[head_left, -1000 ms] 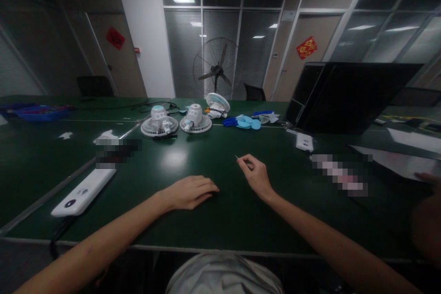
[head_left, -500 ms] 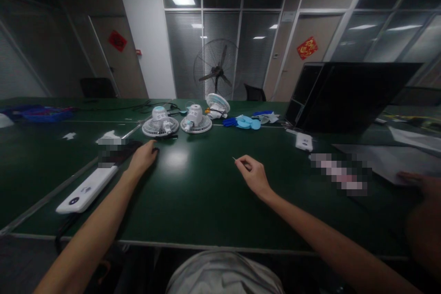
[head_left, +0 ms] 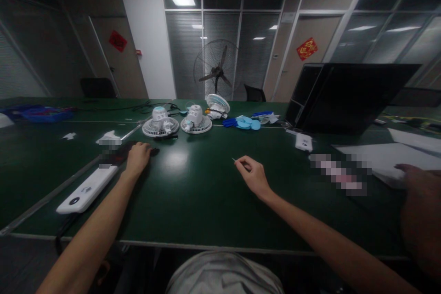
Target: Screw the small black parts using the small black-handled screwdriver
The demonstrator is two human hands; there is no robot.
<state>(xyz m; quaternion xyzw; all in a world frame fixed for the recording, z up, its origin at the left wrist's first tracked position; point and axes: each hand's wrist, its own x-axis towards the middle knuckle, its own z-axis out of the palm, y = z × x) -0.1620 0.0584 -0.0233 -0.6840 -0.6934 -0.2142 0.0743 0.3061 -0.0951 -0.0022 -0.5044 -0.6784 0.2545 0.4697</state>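
My right hand [head_left: 253, 174] is above the middle of the green table [head_left: 200, 202], its fingers pinching a thin, pale, short stick [head_left: 234, 159] that points left. On the left, my left hand [head_left: 138, 158] rests on a dark object [head_left: 155, 151] whose shape is mostly covered; whether the fingers grip it is unclear. A long white device [head_left: 87, 189] lies nearer to me beside my left forearm. Beyond my hands are two white fans lying face down, a left one [head_left: 160, 124] and a right one [head_left: 195, 121], and a third fan [head_left: 217, 105] tilted behind them.
Blue gloves [head_left: 230, 122] and light blue pieces [head_left: 248, 122] lie right of the fans. A large black monitor [head_left: 354, 96] stands back right, near a small white device [head_left: 304, 142]. Another person's hand [head_left: 418, 183] is over papers [head_left: 406, 158] at the far right. A blue basket [head_left: 46, 114] sits far left.
My left hand has shifted left over the dark object. My right hand has hardly moved. The other person's hand and the papers at the right have moved slightly.
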